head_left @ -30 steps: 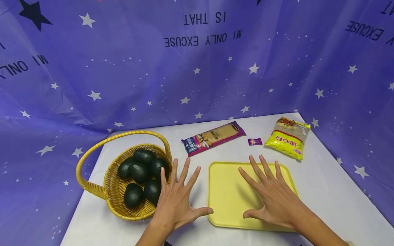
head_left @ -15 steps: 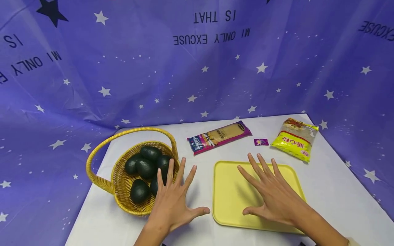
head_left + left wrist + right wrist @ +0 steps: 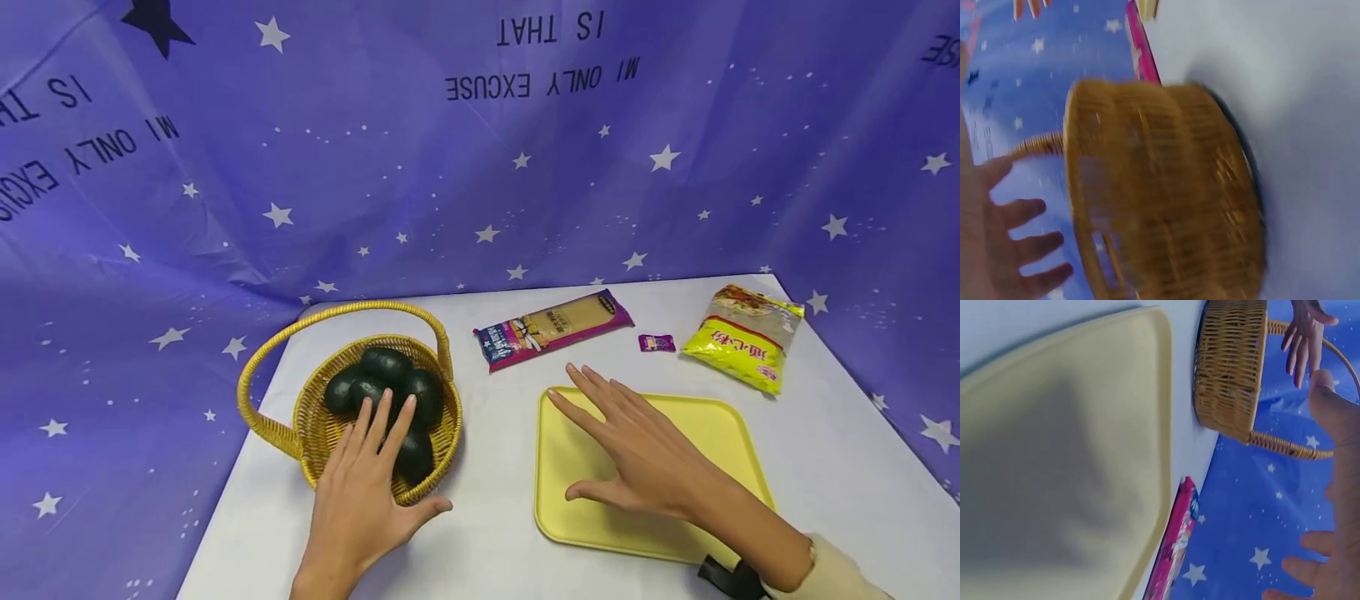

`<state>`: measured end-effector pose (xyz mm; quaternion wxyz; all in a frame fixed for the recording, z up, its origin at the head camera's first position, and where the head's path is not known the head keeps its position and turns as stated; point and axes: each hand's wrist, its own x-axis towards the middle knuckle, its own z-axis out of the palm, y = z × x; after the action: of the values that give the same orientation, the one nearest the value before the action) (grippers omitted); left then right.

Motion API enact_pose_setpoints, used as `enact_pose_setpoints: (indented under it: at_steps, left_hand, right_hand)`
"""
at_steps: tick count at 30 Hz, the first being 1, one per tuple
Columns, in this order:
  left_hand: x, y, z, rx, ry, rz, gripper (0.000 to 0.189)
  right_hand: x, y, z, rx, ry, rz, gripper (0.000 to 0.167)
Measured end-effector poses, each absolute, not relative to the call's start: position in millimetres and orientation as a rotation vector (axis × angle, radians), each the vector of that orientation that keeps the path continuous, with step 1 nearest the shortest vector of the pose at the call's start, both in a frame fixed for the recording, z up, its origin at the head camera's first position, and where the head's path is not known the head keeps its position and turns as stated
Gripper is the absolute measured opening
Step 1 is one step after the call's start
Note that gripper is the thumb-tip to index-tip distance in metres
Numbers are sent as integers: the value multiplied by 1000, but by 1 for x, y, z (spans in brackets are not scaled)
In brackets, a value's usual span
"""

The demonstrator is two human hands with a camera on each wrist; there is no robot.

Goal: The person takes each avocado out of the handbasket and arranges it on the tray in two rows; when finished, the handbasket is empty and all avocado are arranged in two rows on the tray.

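Note:
My left hand (image 3: 360,492) is over the near side of a yellow wicker basket (image 3: 306,450), fingers straight and holding nothing. Several dark green avocados (image 3: 387,364) lie in the basket; the hand hides part of them. In the left wrist view the fingers (image 3: 1035,247) reach beside the rim of the basket (image 3: 1166,187). My right hand (image 3: 637,450) hovers above a pale yellow tray (image 3: 570,521), thumb apart and fingers extended, with nothing in it. Its shadow falls on the tray (image 3: 1129,381) in the right wrist view.
At the back of the white table (image 3: 495,533) lies a purple noodle packet (image 3: 558,327). Right of it are a small purple sachet (image 3: 657,342) and a yellow pasta bag (image 3: 746,337). The basket's tall handle (image 3: 258,367) arches up. A starry curtain (image 3: 420,167) stands behind.
My left hand has moved left, further over the basket and avocados. The right hand has turned, its fingers closer together. The head view has shifted, so the tabletop things appear further right.

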<state>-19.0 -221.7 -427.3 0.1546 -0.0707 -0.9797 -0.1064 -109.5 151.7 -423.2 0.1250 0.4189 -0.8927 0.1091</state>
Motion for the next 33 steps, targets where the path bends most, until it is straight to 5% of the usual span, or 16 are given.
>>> enact_pose_setpoints:
  at_steps: [33]
  left_hand:
    - [33, -295, -466, 37, -2507, -464, 111]
  right_hand:
    - [-161, 5, -409, 1650, -2319, 540, 79]
